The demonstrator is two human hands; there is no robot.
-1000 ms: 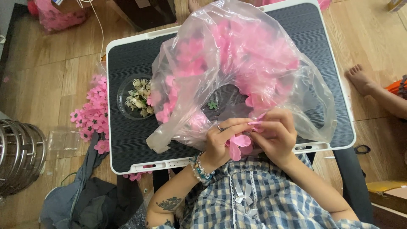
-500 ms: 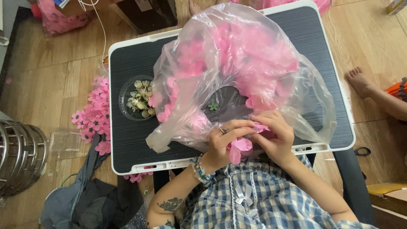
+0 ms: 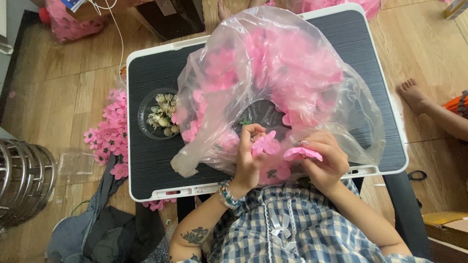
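Note:
A large clear plastic bag (image 3: 312, 58) full of pink fabric flowers lies open on a black tray table with a white rim (image 3: 146, 53). My left hand (image 3: 248, 160) pinches a pink flower (image 3: 265, 143) by its middle at the bag's mouth. My right hand (image 3: 324, 163) holds a separate pink petal layer (image 3: 302, 154) a little to the right of it. The two pieces are apart. A small green piece (image 3: 245, 122) lies inside the bag just above my left fingers.
A round clear dish (image 3: 158, 114) of pale flower centres sits on the table's left side. Finished pink flowers (image 3: 109, 136) lie piled on the wooden floor left of the table, near a metal rack (image 3: 19, 185). Another person's bare foot (image 3: 414, 95) rests at the right.
My hands were together over one pink flower near the table's front edge. Now they have drawn apart, each with its own pink piece, the left one raised slightly.

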